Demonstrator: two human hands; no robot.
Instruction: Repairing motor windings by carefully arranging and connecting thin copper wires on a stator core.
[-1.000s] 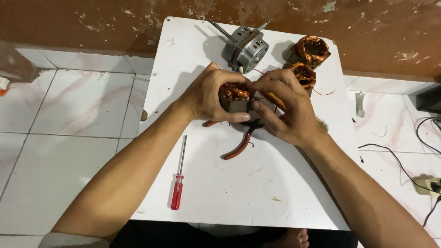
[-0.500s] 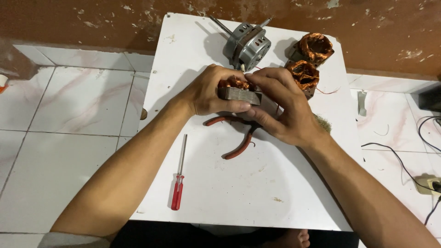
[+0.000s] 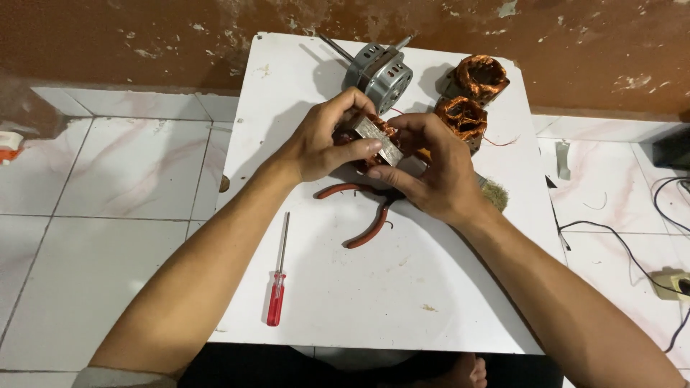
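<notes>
Since the earlier frame the stator [image 3: 377,136] has tilted between both gripping hands, left hand [image 3: 323,144] and right hand [image 3: 428,169]; heavy, rigid laminations make the safe hold, not fragile copper windings.

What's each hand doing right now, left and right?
Left hand: fingers closed on the copper-wound stator.
Right hand: fingers closed on the same stator from the other side.
</notes>
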